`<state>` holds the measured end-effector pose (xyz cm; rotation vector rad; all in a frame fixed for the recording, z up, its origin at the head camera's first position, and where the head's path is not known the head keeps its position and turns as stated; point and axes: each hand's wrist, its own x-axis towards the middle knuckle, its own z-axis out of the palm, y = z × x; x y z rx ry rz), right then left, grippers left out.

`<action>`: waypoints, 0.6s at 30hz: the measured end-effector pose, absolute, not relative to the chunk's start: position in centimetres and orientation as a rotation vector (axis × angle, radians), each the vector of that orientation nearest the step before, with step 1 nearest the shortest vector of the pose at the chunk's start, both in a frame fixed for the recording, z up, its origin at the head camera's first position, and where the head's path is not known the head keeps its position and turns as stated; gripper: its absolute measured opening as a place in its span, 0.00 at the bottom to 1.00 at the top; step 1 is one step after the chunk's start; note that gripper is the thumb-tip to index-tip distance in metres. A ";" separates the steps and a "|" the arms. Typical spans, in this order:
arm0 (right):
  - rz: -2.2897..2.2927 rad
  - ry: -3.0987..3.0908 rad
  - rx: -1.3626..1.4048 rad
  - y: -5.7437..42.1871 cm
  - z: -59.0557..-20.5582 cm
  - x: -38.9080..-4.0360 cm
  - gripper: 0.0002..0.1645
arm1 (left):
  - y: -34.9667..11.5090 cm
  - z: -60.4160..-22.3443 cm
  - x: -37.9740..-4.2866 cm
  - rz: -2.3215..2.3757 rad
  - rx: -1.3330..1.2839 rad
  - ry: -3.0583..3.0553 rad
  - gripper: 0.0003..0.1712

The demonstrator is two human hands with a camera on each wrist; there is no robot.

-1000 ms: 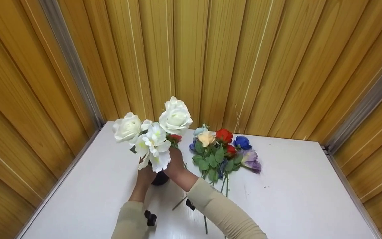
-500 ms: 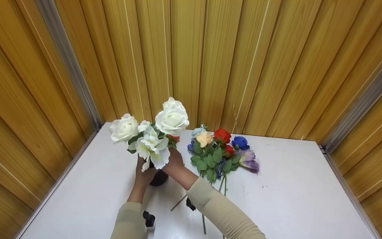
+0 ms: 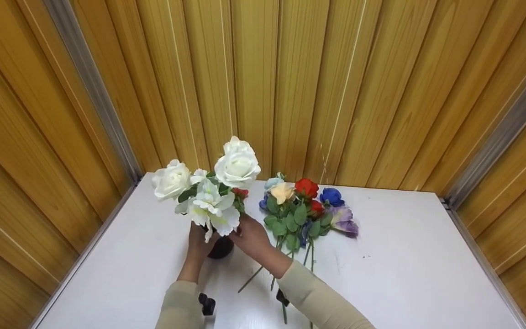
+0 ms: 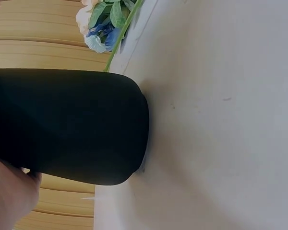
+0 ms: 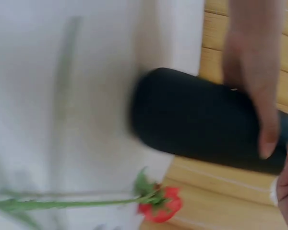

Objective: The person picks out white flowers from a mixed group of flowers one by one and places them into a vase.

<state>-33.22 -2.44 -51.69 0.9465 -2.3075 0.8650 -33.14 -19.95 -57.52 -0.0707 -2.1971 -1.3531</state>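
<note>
In the head view, my left hand (image 3: 200, 240) grips a dark vase (image 3: 221, 249) standing on the table. In the right wrist view its fingers and thumb (image 5: 268, 139) wrap round the vase's upper part. White roses (image 3: 238, 169) and a frilly white flower (image 3: 213, 210) spread above the vase mouth, hiding it from the head camera. My right hand (image 3: 255, 235) is at the vase's top right, fingertips bent close under the white petals. Cannot tell whether those fingers pinch anything. A red flower (image 5: 161, 206) lies on the table beside the vase.
Right of the vase lies a pile of loose artificial flowers: a peach rose (image 3: 282, 193), red roses (image 3: 307, 187), a blue rose (image 3: 332, 196) and a purple flower (image 3: 344, 221). Their green stems (image 3: 285, 310) point toward me. Wood-patterned panels (image 3: 254, 91) wall in the white table (image 3: 404, 256).
My right hand has drawn back slightly toward me and right, showing more of its fingers. The frilly white flower shifted a little around the vase mouth. My left hand stays on the vase.
</note>
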 end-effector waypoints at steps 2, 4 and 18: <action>1.025 -2.326 0.922 -0.2 -52.9 -33.1 0.10 | -20.0 -57.6 -33.0 -1.316 -0.065 -2.236 0.44; 1.030 -2.319 0.889 2.1 -54.2 -33.4 0.13 | -20.3 -57.5 -32.9 -1.291 -0.045 -2.266 0.44; 0.877 -2.752 0.418 16.9 -56.1 -34.8 0.41 | -22.9 -53.4 -29.0 -0.885 0.367 -2.932 0.50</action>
